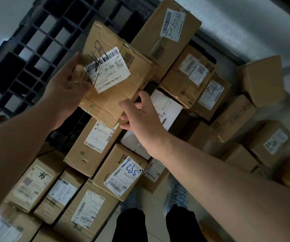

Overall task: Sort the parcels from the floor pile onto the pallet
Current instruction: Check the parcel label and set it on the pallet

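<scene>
While seen from the head view, largest to smallest as follows.

Black pallet (27,55): grid-topped, at upper left, bare cells showing pale floor beneath; brown boxes stacked along its right and near edges.

Box pile (256,130): brown cartons at right, on pale floor, tilted at mixed angles.

Long carton (165,27): at top centre, white label on upper face.

Held box (116,81): worn brown cardboard, raised above the stacked row, tilted, white label marked "J4-J06" with black scrawl across it.

White parcel (167,105): wedged between brown boxes, just beside the held box's lower right corner.

Left hand (67,84): gripping the held box at its left edge, fingers curled onto the top face.

Right hand (140,116): fingers relaxed and spread, touching the box's near right corner; grip not confirmed.
</scene>
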`<state>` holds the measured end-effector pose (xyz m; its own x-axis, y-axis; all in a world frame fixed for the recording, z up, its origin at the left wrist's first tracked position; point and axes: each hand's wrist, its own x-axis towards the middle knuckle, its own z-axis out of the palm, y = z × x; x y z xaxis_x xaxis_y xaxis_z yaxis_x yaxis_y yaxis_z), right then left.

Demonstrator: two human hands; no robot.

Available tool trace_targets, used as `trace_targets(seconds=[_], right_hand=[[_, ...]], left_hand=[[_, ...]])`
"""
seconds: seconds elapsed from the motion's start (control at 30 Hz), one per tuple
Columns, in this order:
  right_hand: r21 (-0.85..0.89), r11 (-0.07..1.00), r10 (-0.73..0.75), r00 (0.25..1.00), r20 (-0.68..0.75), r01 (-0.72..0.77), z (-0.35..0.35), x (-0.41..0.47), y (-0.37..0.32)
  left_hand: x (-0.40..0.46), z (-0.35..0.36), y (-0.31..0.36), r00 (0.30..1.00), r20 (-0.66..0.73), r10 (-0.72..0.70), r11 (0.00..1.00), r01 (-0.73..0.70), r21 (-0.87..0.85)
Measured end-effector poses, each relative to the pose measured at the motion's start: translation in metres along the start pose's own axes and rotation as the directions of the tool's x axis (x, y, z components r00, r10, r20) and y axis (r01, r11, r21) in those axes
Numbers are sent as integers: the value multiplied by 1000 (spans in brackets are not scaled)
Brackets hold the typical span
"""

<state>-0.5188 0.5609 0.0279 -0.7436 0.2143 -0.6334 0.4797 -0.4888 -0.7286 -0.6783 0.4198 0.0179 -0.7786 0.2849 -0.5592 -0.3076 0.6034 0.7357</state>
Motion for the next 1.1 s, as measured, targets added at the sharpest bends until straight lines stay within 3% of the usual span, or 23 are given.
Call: trace_targets(seconds=[0.17, 0.4, 0.7, 0.8, 1.1], right_hand=[[11, 1000, -21, 1000, -23, 21, 8, -4, -8], [-33, 999, -19, 991, -130, 15, 8, 3, -21], [-98, 993, 49, 979, -200, -70, -6, 14, -18], [-152, 976, 124, 970, -211, -158, -11, 18, -15], [-155, 971, 149, 968, -204, -182, -30, 30, 9]], left_hand=[[-5, -6, 0, 998, -56, 37, 999, -37, -4], [1, -3, 3, 998, -23, 57, 997, -56, 53], [18, 12, -1, 1000, 4, 27, 995, -28, 96], [24, 22, -4, 999, 31, 22, 991, -26, 131], [37, 52, -17, 1000, -5, 25, 913, -21, 407]])
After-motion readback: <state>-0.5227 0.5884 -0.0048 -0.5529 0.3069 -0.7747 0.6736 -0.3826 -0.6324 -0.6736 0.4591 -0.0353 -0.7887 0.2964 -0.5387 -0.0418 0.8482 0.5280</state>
